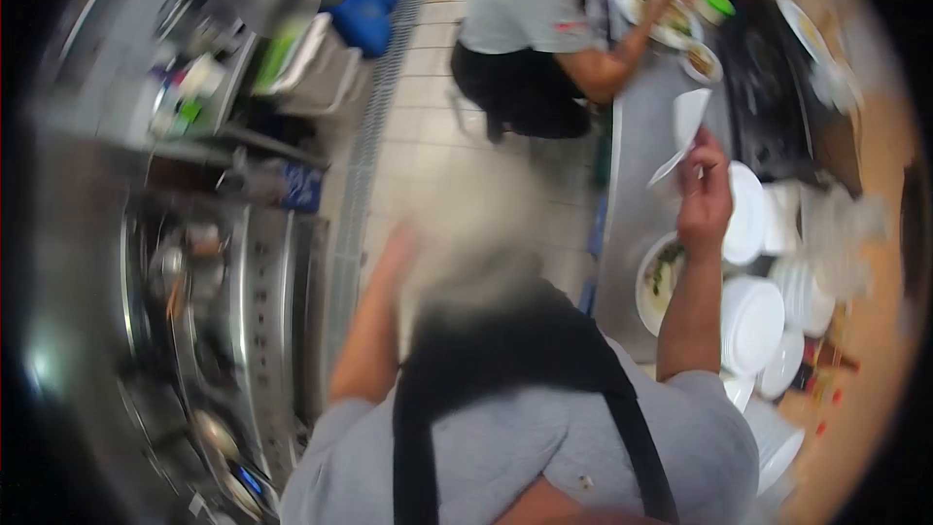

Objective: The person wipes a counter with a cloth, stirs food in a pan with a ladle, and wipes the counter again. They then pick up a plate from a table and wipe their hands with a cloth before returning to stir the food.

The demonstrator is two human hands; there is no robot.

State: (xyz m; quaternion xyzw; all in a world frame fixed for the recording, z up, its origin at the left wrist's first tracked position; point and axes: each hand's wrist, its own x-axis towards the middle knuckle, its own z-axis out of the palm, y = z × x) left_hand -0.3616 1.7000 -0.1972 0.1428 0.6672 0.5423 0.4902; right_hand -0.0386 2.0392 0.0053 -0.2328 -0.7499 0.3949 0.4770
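My right hand (705, 192) is closed on a folded white sheet (688, 122) that looks like paper, held above the steel counter. Below that forearm a white bowl (650, 306) with green and pale food sits on the counter. To my left, my left hand (397, 248) is smeared by motion, out in front of my dark apron (515, 340). Beside it is a pale, rounded blur (476, 214). What this is, and whether the fingers grip it, I cannot make out.
A co-worker (530, 29) leans over a plate of food (671, 24) farther along the steel counter (637, 151). Stacks of white plates (751, 324) stand at the right. Cooking equipment (219, 301) lines the left side, with a tiled floor (408, 126) between.
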